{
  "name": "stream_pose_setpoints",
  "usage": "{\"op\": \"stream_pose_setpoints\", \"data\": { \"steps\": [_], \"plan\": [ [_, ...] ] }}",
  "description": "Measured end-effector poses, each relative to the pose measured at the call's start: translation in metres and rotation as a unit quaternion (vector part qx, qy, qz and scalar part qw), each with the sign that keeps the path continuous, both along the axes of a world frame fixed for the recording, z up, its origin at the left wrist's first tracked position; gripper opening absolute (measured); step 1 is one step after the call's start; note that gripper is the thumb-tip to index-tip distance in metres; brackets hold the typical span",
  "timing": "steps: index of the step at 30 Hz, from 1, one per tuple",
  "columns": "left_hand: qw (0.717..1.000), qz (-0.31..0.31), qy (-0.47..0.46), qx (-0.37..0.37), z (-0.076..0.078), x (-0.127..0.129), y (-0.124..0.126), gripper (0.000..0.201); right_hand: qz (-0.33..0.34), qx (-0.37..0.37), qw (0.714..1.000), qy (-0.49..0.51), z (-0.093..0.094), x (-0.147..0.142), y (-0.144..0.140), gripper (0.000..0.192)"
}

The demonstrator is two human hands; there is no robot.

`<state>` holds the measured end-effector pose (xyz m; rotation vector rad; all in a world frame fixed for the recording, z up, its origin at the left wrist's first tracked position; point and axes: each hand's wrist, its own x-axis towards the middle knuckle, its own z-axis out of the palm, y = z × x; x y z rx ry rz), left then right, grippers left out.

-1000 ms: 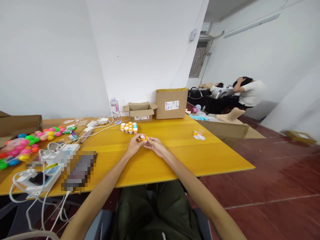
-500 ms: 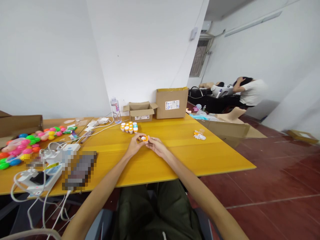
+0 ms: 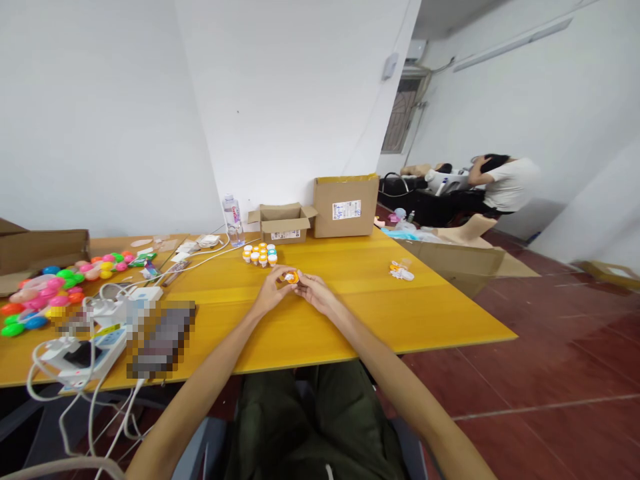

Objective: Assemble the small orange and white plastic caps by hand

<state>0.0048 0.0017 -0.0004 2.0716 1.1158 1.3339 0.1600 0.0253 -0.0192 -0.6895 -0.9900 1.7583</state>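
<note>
Left hand [image 3: 273, 292] and right hand [image 3: 314, 291] are pinching one small orange toy [image 3: 292, 277], largely hiding it, just before the cluster of cups [image 3: 259, 254].

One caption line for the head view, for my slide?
Both hands, left hand and right hand, pinch a small orange-and-white piece above a yellow table.

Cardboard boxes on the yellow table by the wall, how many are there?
2. A small open box sits beside the water bottle, and a taller closed box stands just right of it. More cardboard lies at the table's far left and beyond its right edge.
</note>
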Motion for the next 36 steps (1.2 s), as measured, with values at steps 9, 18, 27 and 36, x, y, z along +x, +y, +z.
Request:
{"op": "stream_pose_setpoints", "data": {
  "steps": [9, 18, 27, 36],
  "plan": [
    [0.997, 0.061, 0.003, 0.048, 0.005, 0.000, -0.007, 0.019, -0.019, 0.014, 1.000, 0.010, -0.001, -0.001, 0.000, 0.017],
    [0.998, 0.055, -0.004, 0.034, 0.004, -0.001, -0.004, 0.017, -0.044, 0.050, 0.998, -0.015, -0.003, 0.001, 0.000, 0.027],
    [0.997, 0.063, -0.030, -0.014, -0.005, 0.001, 0.000, 0.019, -0.130, 0.129, 0.980, -0.079, -0.003, 0.001, -0.001, 0.032],
    [0.999, 0.045, -0.026, 0.001, -0.005, 0.002, -0.003, 0.017, -0.129, 0.132, 0.980, -0.081, -0.001, 0.001, -0.004, 0.029]
  ]
}}
